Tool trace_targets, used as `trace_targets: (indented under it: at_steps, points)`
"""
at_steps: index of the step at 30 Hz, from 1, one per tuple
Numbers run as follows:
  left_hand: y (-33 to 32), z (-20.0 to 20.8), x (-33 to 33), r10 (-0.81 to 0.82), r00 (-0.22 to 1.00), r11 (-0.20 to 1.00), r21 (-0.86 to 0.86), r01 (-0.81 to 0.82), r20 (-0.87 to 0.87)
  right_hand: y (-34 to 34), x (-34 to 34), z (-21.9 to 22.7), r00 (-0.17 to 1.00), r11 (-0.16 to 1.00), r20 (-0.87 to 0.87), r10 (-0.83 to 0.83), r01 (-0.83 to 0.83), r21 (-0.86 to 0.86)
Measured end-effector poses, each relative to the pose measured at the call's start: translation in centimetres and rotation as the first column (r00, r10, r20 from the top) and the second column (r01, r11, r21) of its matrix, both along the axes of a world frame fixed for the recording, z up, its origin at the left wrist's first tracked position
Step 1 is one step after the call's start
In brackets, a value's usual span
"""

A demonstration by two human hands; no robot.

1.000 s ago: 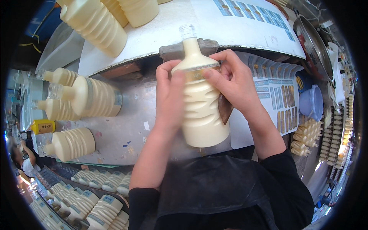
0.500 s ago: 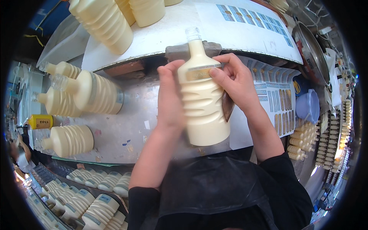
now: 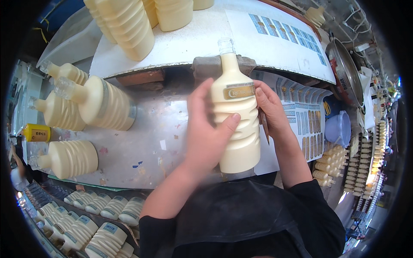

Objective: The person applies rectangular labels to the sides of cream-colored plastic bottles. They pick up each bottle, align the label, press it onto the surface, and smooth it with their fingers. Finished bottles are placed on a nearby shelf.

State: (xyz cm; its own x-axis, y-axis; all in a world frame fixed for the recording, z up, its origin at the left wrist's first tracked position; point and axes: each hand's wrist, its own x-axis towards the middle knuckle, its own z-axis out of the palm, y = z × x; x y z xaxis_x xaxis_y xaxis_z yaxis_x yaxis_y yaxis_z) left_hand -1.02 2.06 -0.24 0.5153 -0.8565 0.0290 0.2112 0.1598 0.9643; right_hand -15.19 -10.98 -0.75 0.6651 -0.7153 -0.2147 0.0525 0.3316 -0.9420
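Observation:
A cream bottle [image 3: 239,160] with a ribbed body and clear neck lies in front of me, its neck resting on a grey padded block [image 3: 206,68]. A gold label [image 3: 235,91] with a patterned strip above it sits on the bottle's shoulder. My left hand [image 3: 202,135] is closed around the bottle's left side, thumb across the ribs. At the label's right end are the fingers of my right hand [image 3: 275,112], curled against the bottle. A flat, brown, pointed piece [image 3: 265,129] is tucked in that hand; its upper part is hidden.
Several similar bottles [image 3: 109,105] lie on the table's left, near a yellow container [image 3: 38,133]. Label sheets [image 3: 312,116] spread at right, beside a lavender bucket [image 3: 337,129]. More bottles [image 3: 129,34] stand on the raised white board [image 3: 202,36]. Rows of labelled bottles [image 3: 103,241] fill the lower left.
My left thumb has come down across the bottle's front. My right thumb has moved from the label's face to its right edge. The bottle has turned slightly, showing more label.

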Motion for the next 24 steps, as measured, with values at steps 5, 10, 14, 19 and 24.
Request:
trace_targets:
  at_steps: [5,10,14,19,24]
  points:
    - [0.1,0.1,-0.2,0.037,0.959,0.996,0.067,-0.058,0.282,0.2,0.3,0.0,0.999,0.996,0.037,-0.013,0.01,0.089]
    - [0.3,0.0,-0.1,0.068,0.963,0.995,0.056,-0.086,0.26,-0.2,-0.2,-0.6,0.998,0.995,0.026,0.056,-0.057,0.08]
    - [0.7,-0.6,0.3,0.032,0.999,0.996,0.079,-0.035,0.038,0.1,-0.5,-0.1,0.998,0.997,-0.012,0.055,-0.056,-0.049]
    - [0.6,0.1,0.4,-0.016,0.985,1.0,-0.014,0.014,-0.17,1.2,-0.9,1.8,0.998,0.993,-0.053,0.019,-0.025,-0.115]
    - [0.3,-1.0,1.0,-0.079,0.94,0.994,-0.1,0.048,-0.33,1.7,-1.2,3.4,0.994,0.979,-0.107,0.005,-0.027,-0.203]
